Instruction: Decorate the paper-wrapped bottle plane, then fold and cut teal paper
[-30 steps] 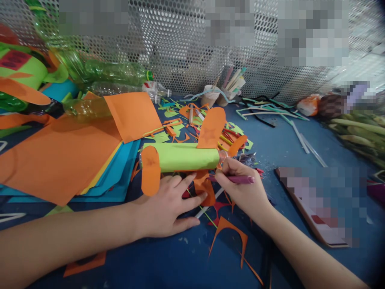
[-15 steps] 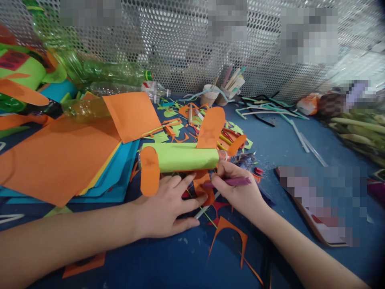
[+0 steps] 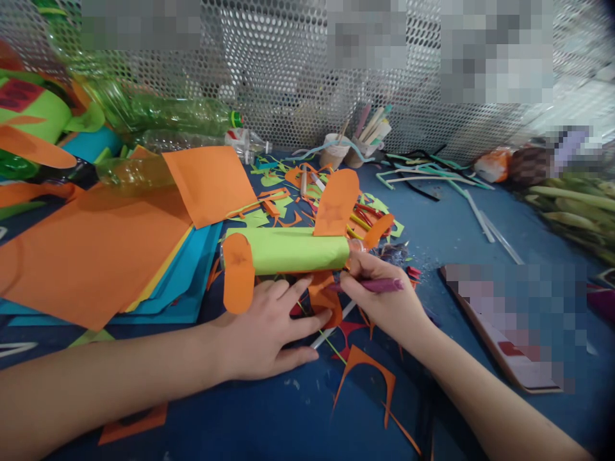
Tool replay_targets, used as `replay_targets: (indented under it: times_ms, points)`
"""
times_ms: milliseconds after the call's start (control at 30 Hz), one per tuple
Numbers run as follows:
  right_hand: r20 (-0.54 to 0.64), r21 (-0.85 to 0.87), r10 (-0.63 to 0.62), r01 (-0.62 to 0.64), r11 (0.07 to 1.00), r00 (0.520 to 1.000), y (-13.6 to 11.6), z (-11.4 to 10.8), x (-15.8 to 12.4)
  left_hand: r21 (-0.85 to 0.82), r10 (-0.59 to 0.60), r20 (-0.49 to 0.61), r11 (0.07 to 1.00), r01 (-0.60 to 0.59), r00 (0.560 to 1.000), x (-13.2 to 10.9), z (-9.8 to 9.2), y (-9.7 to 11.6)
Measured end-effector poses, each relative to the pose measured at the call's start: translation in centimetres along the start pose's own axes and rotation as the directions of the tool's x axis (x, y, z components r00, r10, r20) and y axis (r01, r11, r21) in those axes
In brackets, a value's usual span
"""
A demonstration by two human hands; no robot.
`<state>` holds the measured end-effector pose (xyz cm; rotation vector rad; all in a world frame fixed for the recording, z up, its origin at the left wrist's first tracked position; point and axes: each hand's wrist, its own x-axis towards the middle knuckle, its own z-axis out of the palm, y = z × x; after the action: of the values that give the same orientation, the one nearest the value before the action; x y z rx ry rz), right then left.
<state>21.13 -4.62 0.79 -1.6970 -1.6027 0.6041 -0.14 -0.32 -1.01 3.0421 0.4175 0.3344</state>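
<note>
A bottle wrapped in lime-green paper (image 3: 293, 251) lies on its side on the blue table, with orange paper wings and a tail fin (image 3: 237, 272) stuck on. My left hand (image 3: 266, 330) lies flat just in front of it, fingers spread, pressing down an orange paper piece (image 3: 325, 296). My right hand (image 3: 382, 298) is closed around a purple pen (image 3: 379, 285), its tip on that orange piece near the bottle's cap end.
Orange sheets (image 3: 91, 250) and blue ones are stacked at left, below empty green plastic bottles (image 3: 182, 115). Paper scraps litter the middle. Cups of sticks (image 3: 355, 144) stand by the perforated metal wall. A flat board (image 3: 504, 320) lies at right, beside green stalks (image 3: 571, 205).
My right hand shifted the pen slightly left and back over the orange piece. The left hand and the bottle stayed put.
</note>
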Motion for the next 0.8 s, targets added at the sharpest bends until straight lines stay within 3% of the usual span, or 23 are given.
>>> replay_targets:
  times_ms: [200,633,800]
  points:
    - [0.017,-0.035,0.021,-0.021,0.999,1.0,-0.2,-0.5,0.1,-0.025,-0.002,0.01,1.0,0.002,1.0,0.0,0.0,0.0]
    - [0.013,0.079,-0.024,0.023,0.997,1.0,-0.2,1.0,-0.1,0.013,0.002,0.037,1.0,-0.002,0.999,0.1,-0.3,0.1]
    - [-0.054,0.126,-0.029,0.036,0.991,0.998,0.0,0.8,0.0,0.017,0.004,0.043,1.0,-0.004,0.999,0.1,-0.3,0.0]
